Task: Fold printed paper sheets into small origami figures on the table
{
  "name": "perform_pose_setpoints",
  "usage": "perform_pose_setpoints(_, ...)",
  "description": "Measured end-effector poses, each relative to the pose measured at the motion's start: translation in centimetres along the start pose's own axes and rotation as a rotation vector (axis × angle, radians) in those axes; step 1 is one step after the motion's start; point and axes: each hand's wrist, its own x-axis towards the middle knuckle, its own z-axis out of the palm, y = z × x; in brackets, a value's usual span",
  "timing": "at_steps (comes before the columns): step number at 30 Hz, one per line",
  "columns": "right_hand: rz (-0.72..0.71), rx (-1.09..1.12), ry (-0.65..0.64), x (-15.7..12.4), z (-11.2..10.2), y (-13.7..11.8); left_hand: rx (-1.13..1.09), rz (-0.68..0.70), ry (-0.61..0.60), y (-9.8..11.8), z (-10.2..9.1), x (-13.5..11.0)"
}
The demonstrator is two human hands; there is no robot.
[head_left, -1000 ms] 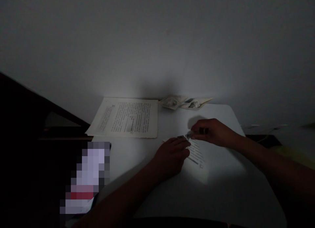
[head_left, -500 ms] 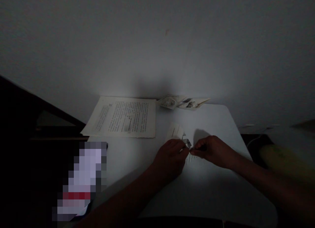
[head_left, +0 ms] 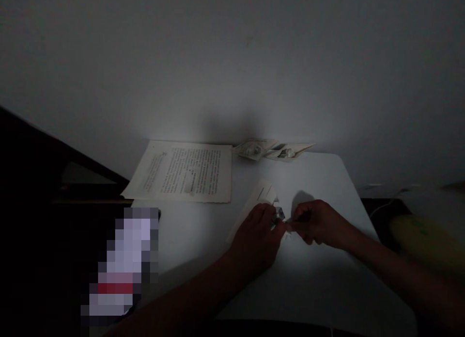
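Note:
Both my hands meet over the middle of a white table (head_left: 319,177) in dim light. My left hand (head_left: 256,235) is closed, pinching a folded sheet of printed paper (head_left: 259,195) that sticks out beyond its fingers. My right hand (head_left: 317,223) is closed too, with its fingertips pinched on the same sheet at a small crumpled fold (head_left: 279,215) between the two hands. Part of the sheet is hidden under my left hand.
An open page of printed text (head_left: 185,172) lies at the table's back left. Two folded paper shapes (head_left: 272,150) rest against the wall at the back. A dark surface with a blurred-out object (head_left: 125,259) sits to the left. The table edge drops off on the right.
The sheet that lay flat under my hands a second ago has been folded up. My right hand has moved toward me and to meet the left hand; the paper now stands out behind the left hand.

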Motion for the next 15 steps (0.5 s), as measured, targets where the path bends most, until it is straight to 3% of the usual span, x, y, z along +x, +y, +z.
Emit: perform_pose_setpoints(15,-0.006,0.119,0.157,4.6,-1.0,-2.4,0.027,0.011,0.006,0.1,0.2,-0.1)
